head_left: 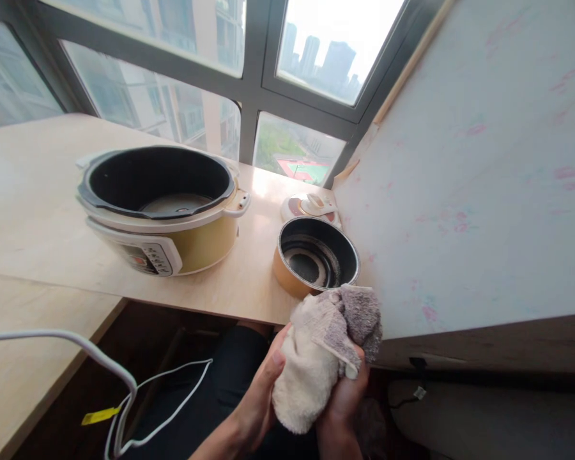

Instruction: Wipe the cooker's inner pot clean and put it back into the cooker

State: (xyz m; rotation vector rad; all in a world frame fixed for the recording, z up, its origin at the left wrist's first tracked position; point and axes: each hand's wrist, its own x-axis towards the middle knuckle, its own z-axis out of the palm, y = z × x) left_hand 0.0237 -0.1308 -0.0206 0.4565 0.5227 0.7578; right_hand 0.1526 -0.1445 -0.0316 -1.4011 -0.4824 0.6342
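Note:
Both my hands hold a bunched cream and grey-brown towel (323, 348) low in front of me, below the counter's front edge. My left hand (261, 390) wraps the towel's left side with its thumb pressed on the cloth. My right hand (347, 396) grips it from underneath on the right. Just above the towel, a small orange inner pot (316, 259) with a dark, smeared inside stands on the wooden counter (43, 211). Further left sits a large yellow-green electric pressure cooker (165, 207), open, with a black inner pot.
A white and pink lid (311, 206) lies behind the small pot. A pale wall panel (469, 160) rises at the right, windows run along the back. A white power cord (124, 383) with a yellow tag hangs at lower left over a second tabletop.

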